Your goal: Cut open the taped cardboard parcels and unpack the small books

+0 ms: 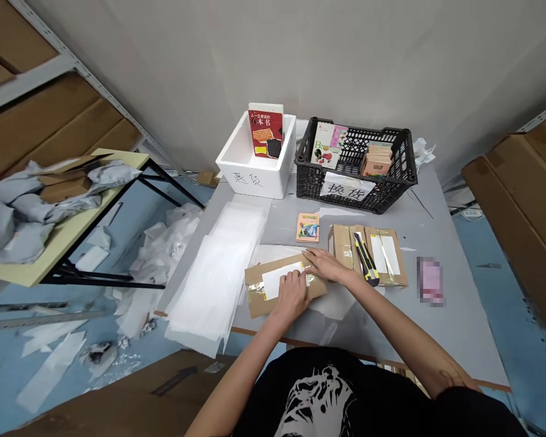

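Note:
A taped cardboard box [257,303] with a white label lies slightly askew at the table's near edge. My left hand [293,294] rests on top of it, its fingers bent and close together at the right part of the label; what they pinch, if anything, is hidden. Over the box's far right corner lies my right hand [325,264], fingers stretched out and close to the left fingertips. To the right, a yellow-and-black utility knife [366,261] lies across two more taped boxes [394,276]. A small picture booklet [308,227] sits just beyond the box.
A stack of white foam sheets [207,279] overhangs the table's left side. At the back stand a white foam bin [255,176] and a black plastic crate [309,182], both holding books. A blurred pink item [430,281] lies right. Another table [31,267] stands left.

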`<move>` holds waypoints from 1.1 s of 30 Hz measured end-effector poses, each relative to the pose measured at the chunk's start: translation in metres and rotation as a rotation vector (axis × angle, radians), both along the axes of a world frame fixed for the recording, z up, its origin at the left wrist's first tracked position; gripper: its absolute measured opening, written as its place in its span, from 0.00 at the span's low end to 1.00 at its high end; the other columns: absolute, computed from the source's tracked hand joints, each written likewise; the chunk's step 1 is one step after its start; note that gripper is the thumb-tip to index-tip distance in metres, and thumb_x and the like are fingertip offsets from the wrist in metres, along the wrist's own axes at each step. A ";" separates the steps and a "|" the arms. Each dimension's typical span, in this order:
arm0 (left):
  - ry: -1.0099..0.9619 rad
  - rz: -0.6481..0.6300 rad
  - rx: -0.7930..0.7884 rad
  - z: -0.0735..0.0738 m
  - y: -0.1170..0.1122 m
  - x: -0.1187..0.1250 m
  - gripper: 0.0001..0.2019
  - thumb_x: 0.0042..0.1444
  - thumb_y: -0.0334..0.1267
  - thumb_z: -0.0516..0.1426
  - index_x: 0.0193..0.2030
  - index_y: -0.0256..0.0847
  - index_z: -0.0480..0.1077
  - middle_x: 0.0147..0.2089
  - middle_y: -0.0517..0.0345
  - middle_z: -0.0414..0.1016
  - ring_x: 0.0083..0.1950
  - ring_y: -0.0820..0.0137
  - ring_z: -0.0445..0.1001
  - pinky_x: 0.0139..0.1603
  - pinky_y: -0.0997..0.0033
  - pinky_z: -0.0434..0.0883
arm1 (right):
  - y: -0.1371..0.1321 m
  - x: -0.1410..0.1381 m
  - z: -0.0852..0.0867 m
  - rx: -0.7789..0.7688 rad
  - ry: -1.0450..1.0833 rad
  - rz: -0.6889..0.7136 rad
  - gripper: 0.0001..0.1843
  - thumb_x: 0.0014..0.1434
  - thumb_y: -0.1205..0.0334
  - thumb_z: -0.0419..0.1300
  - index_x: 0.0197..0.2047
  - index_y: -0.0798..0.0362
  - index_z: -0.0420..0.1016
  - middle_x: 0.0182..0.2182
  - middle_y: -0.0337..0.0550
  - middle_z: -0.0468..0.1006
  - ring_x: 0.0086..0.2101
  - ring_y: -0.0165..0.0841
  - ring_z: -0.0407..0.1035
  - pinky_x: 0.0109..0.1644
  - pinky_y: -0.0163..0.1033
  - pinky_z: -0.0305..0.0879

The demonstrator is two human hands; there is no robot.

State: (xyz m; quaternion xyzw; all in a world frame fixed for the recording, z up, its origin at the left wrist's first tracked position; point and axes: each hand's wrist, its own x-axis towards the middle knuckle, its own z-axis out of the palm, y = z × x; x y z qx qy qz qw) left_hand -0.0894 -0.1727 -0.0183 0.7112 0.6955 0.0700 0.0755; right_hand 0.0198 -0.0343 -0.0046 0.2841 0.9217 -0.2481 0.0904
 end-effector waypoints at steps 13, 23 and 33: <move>0.164 -0.107 0.151 0.006 -0.014 0.020 0.10 0.59 0.24 0.47 0.36 0.39 0.67 0.34 0.52 0.68 0.36 0.64 0.67 0.35 0.63 0.59 | 0.010 -0.025 0.011 -0.019 -0.329 0.094 0.55 0.46 0.51 0.68 0.69 0.54 0.44 0.60 0.60 0.62 0.58 0.47 0.58 0.57 0.44 0.56; 0.140 -0.193 0.147 0.008 -0.051 0.036 0.05 0.60 0.28 0.51 0.38 0.41 0.66 0.37 0.53 0.70 0.40 0.66 0.70 0.35 0.67 0.64 | -0.017 -0.023 0.004 0.239 -0.092 0.087 0.26 0.62 0.73 0.46 0.63 0.63 0.57 0.52 0.61 0.70 0.53 0.42 0.63 0.56 0.43 0.57; -0.117 -0.164 0.021 0.007 -0.061 0.026 0.06 0.59 0.35 0.54 0.42 0.40 0.66 0.47 0.52 0.71 0.50 0.64 0.69 0.51 0.63 0.68 | 0.054 -0.029 0.026 0.079 -0.152 -0.048 0.17 0.62 0.52 0.53 0.48 0.55 0.72 0.40 0.50 0.78 0.43 0.39 0.71 0.42 0.35 0.62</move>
